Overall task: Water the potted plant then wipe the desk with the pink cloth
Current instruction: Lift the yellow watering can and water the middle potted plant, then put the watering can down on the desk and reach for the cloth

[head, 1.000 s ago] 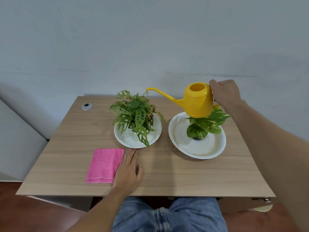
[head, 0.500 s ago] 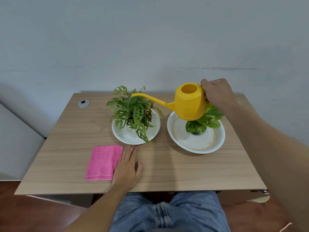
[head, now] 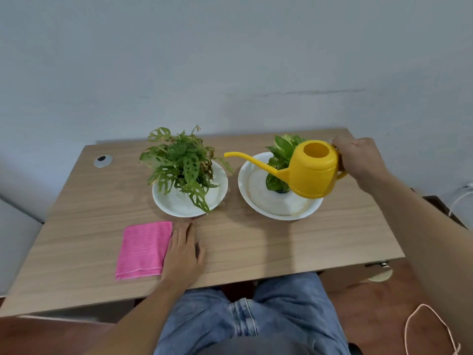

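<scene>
R hand grips yellow can handle; pink cloth beside L fingers.

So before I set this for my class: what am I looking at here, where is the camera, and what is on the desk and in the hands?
There is no machine: a person wears a wide-angle camera on the head, looking down at their own hands. The right hand grips the handle of a yellow plastic watering can, held over a small broad-leaved plant in a white dish. Its spout points towards a holey-leaved plant in a second white dish. The left hand lies flat on the light wooden desk, beside a folded pink cloth.
</scene>
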Tool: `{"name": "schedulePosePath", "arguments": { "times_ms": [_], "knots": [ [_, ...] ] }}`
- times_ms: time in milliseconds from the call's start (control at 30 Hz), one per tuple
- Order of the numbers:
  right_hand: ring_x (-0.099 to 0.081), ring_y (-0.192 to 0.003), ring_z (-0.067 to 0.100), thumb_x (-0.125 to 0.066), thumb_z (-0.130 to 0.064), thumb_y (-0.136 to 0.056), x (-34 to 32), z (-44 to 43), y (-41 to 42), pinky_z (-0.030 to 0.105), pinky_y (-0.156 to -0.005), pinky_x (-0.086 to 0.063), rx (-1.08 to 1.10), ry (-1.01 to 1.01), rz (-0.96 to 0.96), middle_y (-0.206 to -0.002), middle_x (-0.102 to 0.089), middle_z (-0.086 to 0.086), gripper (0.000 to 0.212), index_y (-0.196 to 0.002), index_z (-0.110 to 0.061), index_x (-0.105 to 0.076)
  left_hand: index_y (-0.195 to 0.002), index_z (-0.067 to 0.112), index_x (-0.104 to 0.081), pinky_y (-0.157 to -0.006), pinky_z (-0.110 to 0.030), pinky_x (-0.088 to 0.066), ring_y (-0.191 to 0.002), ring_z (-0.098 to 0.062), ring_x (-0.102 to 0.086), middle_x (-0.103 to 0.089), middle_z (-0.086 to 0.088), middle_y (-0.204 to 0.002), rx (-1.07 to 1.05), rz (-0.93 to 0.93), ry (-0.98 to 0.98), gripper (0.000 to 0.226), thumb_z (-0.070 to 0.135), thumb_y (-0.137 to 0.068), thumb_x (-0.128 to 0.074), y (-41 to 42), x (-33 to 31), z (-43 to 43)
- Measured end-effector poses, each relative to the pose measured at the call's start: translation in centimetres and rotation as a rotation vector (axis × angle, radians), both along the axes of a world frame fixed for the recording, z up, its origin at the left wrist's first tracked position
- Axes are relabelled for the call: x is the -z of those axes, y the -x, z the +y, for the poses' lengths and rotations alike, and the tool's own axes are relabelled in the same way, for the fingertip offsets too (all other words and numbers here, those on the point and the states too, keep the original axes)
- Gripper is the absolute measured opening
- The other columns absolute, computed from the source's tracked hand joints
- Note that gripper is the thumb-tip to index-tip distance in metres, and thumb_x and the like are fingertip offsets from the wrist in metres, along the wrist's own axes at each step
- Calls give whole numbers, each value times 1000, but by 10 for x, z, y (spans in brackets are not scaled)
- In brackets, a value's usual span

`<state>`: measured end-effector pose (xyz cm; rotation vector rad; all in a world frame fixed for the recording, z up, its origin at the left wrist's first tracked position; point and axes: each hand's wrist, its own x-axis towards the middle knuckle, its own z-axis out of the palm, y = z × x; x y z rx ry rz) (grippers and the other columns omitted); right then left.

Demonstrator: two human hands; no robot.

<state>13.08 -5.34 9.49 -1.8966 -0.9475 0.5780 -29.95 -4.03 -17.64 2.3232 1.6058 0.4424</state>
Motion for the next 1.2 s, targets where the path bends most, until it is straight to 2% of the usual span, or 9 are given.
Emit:
{"name": "schedulePosePath", "arguments": {
  "times_ms": [167,300,433,633,733,900,1000,1067,1200],
  "knots": [
    [-42,-74,29,-61,-25,-99,22,-29,-21,45,-71,-35,90,6,51,-72,-44,17,33,-74,-4,-56,-145,1,-60,-113,-56,-52,-130,-35,-59,-58,-15,-143,66,63,-59,58,30,-98,-43,-5,-5,-3],
    [-45,-71,27,-56,-17,-101,40,-49,-33,41,-69,-39,153,30,31,-52,-47,-1,37,-71,3,-50,-145,6,-60,-103,-53,-54,-125,-32,-62,-60,-12,-142,141,113,-77,56,32,-98,-45,-15,-11,0],
    [-44,-52,15,-57,-17,-101,50,-68,-41,30,-52,-39,311,23,91,-66,-44,14,39,-65,-6,-47,-154,8,-53,-114,-48,-51,-136,-28,-59,-57,-10,-151,238,124,-70,58,35,-104,-42,-37,-14,5],
    [-48,-64,22,-64,-29,-92,71,-92,-59,37,-61,-35,515,-8,219,-49,-49,-5,33,-63,-15,-55,-160,2,-46,-131,-51,-37,-152,-35,-49,-50,-19,-164,327,114,-63,63,34,-106,-43,-76,-13,12],
    [-56,-71,26,-62,-32,-89,77,-101,-65,39,-64,-40,611,-16,259,-68,-59,7,25,-73,-13,-66,-168,3,-34,-136,-51,-25,-163,-35,-35,-36,-19,-175,341,114,-14,69,37,-109,-41,-90,-11,17],
    [-60,-75,28,-54,-29,-101,96,-111,-81,39,-67,-46,677,38,245,-88,-66,17,32,-73,-14,-60,-176,7,-12,-139,-47,-10,-172,-29,-9,-9,-12,-186,361,136,26,80,45,-110,-37,-108,-13,23],
    [-68,-84,36,-50,-34,-98,113,-113,-87,51,-74,-57,727,54,246,-99,-72,28,41,-88,2,-67,-176,7,-8,-140,-47,-7,-172,-30,-6,-7,-13,-186,366,170,45,84,49,-108,-32,-114,-16,31],
    [-67,-88,41,-45,-35,-97,124,-113,-90,57,-78,-53,739,85,213,-101,-71,34,48,-93,9,-66,-176,6,-9,-140,-48,-8,-172,-31,-7,-9,-15,-185,367,184,47,84,50,-107,-31,-117,-14,35],
    [-64,-90,33,-51,-30,-104,142,-112,-90,41,-81,-53,713,112,218,-88,-67,14,31,-80,-13,-60,-174,2,-17,-139,-48,-10,-171,-33,-12,-19,-21,-182,366,203,34,82,48,-107,-28,-123,-12,41]
  ]
}}
